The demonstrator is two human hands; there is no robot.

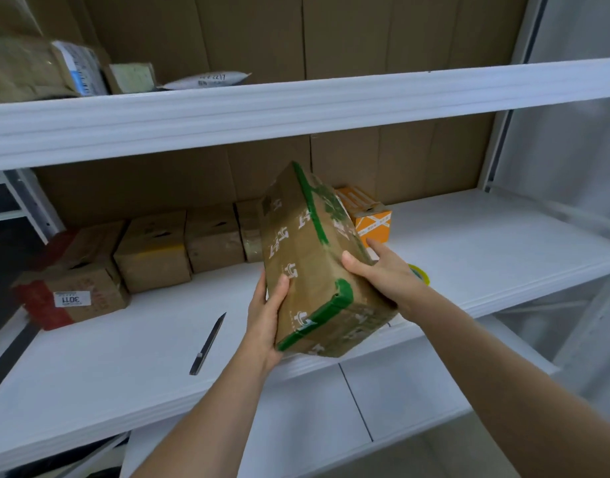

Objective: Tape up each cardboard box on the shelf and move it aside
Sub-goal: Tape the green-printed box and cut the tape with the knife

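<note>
A brown cardboard box with green tape along its edges (pixel 307 257) is lifted and tilted above the white middle shelf (pixel 469 243). My left hand (pixel 267 313) grips its near left side, thumb on top. My right hand (pixel 388 274) holds its right side, thumb on the upper face and fingers underneath. A roll of tape (pixel 419 273) lies on the shelf, mostly hidden behind my right hand. A dark utility knife (pixel 208 343) lies on the shelf left of my left arm.
A row of cardboard boxes (pixel 158 251) lines the back left of the shelf, the leftmost with red tape (pixel 72 288). An orange box (pixel 369 213) stands behind the held box. Parcels (pixel 72 69) sit on the upper shelf.
</note>
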